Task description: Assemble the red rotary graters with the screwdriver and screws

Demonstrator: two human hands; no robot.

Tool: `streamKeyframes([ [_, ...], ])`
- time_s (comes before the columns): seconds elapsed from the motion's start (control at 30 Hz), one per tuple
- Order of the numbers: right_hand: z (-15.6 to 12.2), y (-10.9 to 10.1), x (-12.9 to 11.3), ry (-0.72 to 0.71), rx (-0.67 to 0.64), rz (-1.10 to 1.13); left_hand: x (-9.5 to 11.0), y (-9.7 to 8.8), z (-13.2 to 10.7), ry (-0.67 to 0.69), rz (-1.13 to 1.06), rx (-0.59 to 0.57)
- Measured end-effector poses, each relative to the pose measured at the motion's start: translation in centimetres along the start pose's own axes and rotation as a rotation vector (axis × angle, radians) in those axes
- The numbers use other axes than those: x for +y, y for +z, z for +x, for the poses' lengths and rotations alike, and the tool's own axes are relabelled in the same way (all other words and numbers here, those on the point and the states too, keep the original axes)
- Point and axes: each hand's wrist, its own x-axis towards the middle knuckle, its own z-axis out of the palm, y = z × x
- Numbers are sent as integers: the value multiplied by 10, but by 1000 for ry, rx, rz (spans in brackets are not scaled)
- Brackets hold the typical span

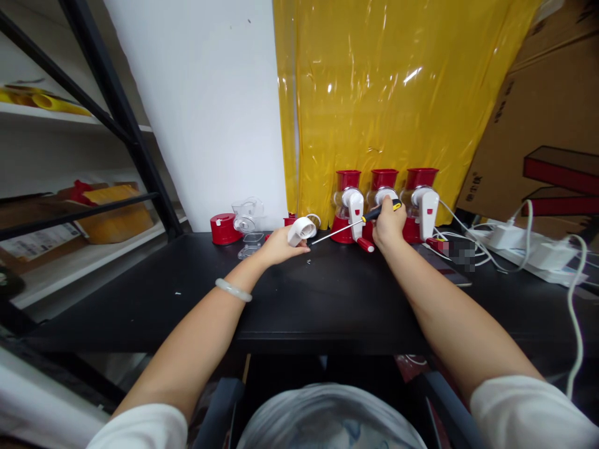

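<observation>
My left hand (281, 247) is closed around a white plastic crank part (299, 232), whose round opening faces up and to the right. A screwdriver (374, 213) with a black and yellow handle is gripped in my right hand (390, 226). Its long metal shaft slants down to the left, and the tip ends close to my left fingers; contact there is too small to make out. Behind my hands stand red, white and clear rotary graters (349, 196), three in a row. To the left are a red base (225, 228) and clear plastic parts (251, 236).
The black tabletop (299, 305) carries white cables and a white power strip (538, 255) on the right. A yellow plastic sheet (374, 81) and a white board (201, 106) stand behind. A cardboard box (524, 106) leans at the right; shelves (93, 249) are at the left.
</observation>
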Motion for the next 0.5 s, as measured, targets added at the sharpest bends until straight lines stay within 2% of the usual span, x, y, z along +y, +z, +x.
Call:
streamKeyframes([
  [0.23, -1, 0, 0, 1, 1, -13, -1, -1, -1, 5, 15, -12],
  [0.5, -3, 0, -2, -47, -55, 11, -8, -1, 1, 22, 36, -22],
])
